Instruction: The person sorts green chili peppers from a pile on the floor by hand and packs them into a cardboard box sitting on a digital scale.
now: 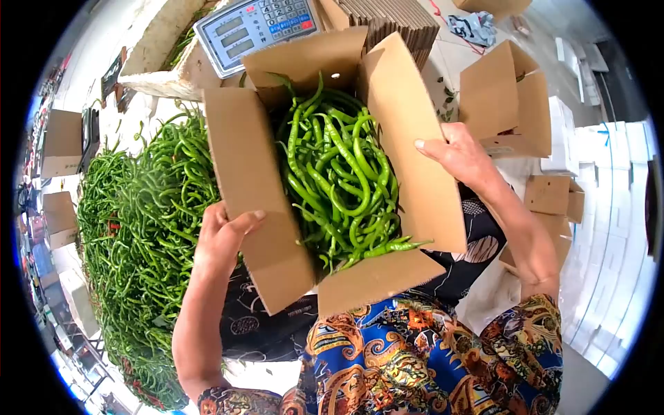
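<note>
An open cardboard box (pixel 259 200) sits in front of me with its flaps spread outward. Long green chili peppers (pixel 342 162) fill much of it, and a few lie across the near flap. My left hand (pixel 225 232) grips the left flap, thumb on top and fingers underneath. On the other side, my right hand (pixel 460 155) holds the right flap the same way, its fingers hidden behind the cardboard. A large heap of green chili peppers (pixel 149 235) lies left of the box, close to my left hand.
A digital scale display (pixel 256 31) stands behind the box, beside a foam box (pixel 162 76). Flattened cardboard (pixel 387 21) is stacked at the back. More open cardboard boxes (pixel 487 93) stand on the right, before stacked white foam boxes (pixel 612 200).
</note>
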### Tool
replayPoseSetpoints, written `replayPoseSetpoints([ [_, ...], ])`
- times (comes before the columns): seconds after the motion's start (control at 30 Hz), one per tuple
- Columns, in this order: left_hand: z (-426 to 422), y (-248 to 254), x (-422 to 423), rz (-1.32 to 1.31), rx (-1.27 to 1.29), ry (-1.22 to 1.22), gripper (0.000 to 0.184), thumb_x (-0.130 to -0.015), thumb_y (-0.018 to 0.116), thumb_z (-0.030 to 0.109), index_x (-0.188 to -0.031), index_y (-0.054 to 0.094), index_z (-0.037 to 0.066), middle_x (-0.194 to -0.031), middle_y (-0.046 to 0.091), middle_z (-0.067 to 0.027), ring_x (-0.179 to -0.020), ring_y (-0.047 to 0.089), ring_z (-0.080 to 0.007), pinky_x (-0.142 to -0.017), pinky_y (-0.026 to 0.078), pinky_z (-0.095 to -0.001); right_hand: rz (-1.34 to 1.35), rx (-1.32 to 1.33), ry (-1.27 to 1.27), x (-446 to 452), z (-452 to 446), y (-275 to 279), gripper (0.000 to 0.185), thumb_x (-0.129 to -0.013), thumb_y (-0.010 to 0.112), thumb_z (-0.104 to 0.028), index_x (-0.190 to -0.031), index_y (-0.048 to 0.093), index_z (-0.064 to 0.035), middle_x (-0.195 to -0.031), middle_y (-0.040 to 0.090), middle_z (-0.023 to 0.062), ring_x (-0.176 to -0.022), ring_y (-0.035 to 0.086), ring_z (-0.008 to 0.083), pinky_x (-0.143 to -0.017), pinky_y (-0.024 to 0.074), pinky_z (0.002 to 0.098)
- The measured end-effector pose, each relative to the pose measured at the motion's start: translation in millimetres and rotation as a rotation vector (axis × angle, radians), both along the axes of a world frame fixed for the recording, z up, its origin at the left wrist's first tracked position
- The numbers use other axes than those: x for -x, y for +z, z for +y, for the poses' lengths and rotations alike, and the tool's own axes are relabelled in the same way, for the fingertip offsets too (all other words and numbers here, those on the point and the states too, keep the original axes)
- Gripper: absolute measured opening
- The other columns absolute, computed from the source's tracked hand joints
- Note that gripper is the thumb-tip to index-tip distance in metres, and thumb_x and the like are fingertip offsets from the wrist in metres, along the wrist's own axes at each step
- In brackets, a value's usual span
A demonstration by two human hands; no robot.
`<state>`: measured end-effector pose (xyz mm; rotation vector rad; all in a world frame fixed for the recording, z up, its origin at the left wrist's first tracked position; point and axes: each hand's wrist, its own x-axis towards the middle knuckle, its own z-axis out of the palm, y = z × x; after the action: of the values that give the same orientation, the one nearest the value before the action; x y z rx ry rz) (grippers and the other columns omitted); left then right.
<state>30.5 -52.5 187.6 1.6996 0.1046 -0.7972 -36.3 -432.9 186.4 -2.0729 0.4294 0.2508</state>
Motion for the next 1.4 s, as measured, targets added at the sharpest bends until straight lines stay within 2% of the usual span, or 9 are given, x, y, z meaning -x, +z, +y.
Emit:
replayPoseSetpoints([
  [0.3, 2.0, -19.9, -5.0, 0.088, -0.012, -0.11, 0.025, -0.083, 0.069, 0.012, -0.103, 0.066, -0.003, -0.09, 0.069, -0.0052, -0.076, 0.065, -0.0127, -0.073, 0.051, -0.0275, -0.102, 0.504, 0.186, 3.9, 5.6, -4.3, 0.034, -0.083, 0.064, -0.029, -0.101, 0.063, 0.0001, -0.083, 0.066, 0.0217, -0.077, 0.065, 0.0364, -0.075, 0.05, 0.0471],
  [0.4, 5.9, -14.8, -6.1, 0.026, -0.08, -0.134, 0.031, -0.085, 0.067, 0.015, -0.109, 0.064, -0.004, -0.094, 0.068, -0.0063, -0.083, 0.063, -0.0138, -0.077, 0.05, -0.0287, -0.661, 0.867, 0.157, 10.7, 35.6, 24.2, 0.028, -0.082, 0.066, -0.029, -0.09, 0.064, -0.0021, -0.08, 0.063, 0.0146, -0.078, 0.063, 0.0363, -0.076, 0.0485, 0.0497],
  [0.57, 3.7, -7.8, -24.4, -0.218, -0.121, -0.116, 0.033, -0.086, 0.065, 0.016, -0.113, 0.062, -0.003, -0.088, 0.067, -0.0058, -0.078, 0.06, -0.0126, -0.071, 0.049, -0.029, -0.025, 0.568, 1.001, 55.2, 70.9, 17.3, 0.024, -0.078, 0.064, -0.022, -0.092, 0.059, -0.0042, -0.09, 0.057, 0.0085, -0.092, 0.054, 0.0254, -0.08, 0.0444, 0.0396],
  [0.67, 8.1, -14.3, -32.7, -0.278, -0.186, -0.171, 0.037, -0.086, 0.066, 0.019, -0.116, 0.062, -0.002, -0.084, 0.066, -0.0074, -0.075, 0.06, -0.0129, -0.07, 0.049, -0.0304, -0.241, 0.608, 1.301, 68.0, 61.2, -31.8, 0.019, -0.078, 0.056, -0.021, -0.09, 0.057, -0.0061, -0.087, 0.052, 0.0078, -0.09, 0.052, 0.0226, -0.08, 0.04, 0.034],
  [0.77, 24.9, -13.3, -46.8, -0.239, -0.25, -0.322, 0.036, -0.086, 0.067, 0.021, -0.114, 0.062, -0.003, -0.08, 0.065, -0.0071, -0.071, 0.059, -0.0125, -0.067, 0.049, -0.0304, -0.598, 0.758, 1.31, 51.9, 64.9, -20.3, 0.015, -0.08, 0.05, -0.02, -0.087, 0.056, -0.0077, -0.081, 0.046, 0.0053, -0.084, 0.049, 0.0226, -0.081, 0.0365, 0.0343],
  [0.83, 46.7, -14.2, -54.6, -0.073, -0.037, -0.28, 0.036, -0.09, 0.066, 0.026, -0.113, 0.063, -0.002, -0.082, 0.068, -0.0071, -0.073, 0.063, -0.0136, -0.067, 0.051, -0.0275, -0.764, 1.098, 1.327, 48.3, 77.1, 1.1, 0.029, -0.077, 0.053, -0.023, -0.097, 0.059, -0.0029, -0.094, 0.054, 0.0139, -0.107, 0.052, 0.0321, -0.101, 0.0358, 0.0514],
  [0.97, 135.6, -35.5, -47.5, -0.118, -0.174, 0.021, 0.035, -0.092, 0.062, 0.022, -0.117, 0.06, -0.002, -0.085, 0.069, -0.008, -0.076, 0.066, -0.0147, -0.069, 0.054, -0.0284, -0.787, 1.167, 1.431, 43.4, 79.7, -24.1, 0.04, -0.079, 0.053, -0.021, -0.112, 0.058, 0.0012, -0.107, 0.056, 0.0196, -0.12, 0.045, 0.044, -0.108, 0.031, 0.0557],
  [1.1, 220.6, -117.0, 10.1, -0.126, -0.48, 0.322, 0.029, -0.089, 0.063, 0.014, -0.109, 0.063, -0.006, -0.084, 0.069, -0.0126, -0.07, 0.065, -0.016, -0.066, 0.055, -0.0304, 0.072, 0.795, 1.299, 21.6, 108.1, 4.7, 0.039, -0.077, 0.056, -0.004, -0.114, 0.055, 0.0038, -0.104, 0.057, 0.0174, -0.107, 0.055, 0.0334, -0.08, 0.0521, 0.0435],
  [1.4, 243.3, -141.4, -32.1, -0.577, -0.753, 0.755, 0.042, -0.077, 0.071, 0.03, -0.106, 0.064, 0.001, -0.09, 0.067, -0.0151, -0.084, 0.065, -0.0259, -0.079, 0.051, -0.0363, -0.018, 0.545, 1.046, 6.7, 134.4, 37.5, 0.03, -0.077, 0.065, -0.002, -0.107, 0.06, -0.0007, -0.085, 0.059, 0.0142, -0.083, 0.061, 0.0328, -0.072, 0.0515, 0.0426],
])
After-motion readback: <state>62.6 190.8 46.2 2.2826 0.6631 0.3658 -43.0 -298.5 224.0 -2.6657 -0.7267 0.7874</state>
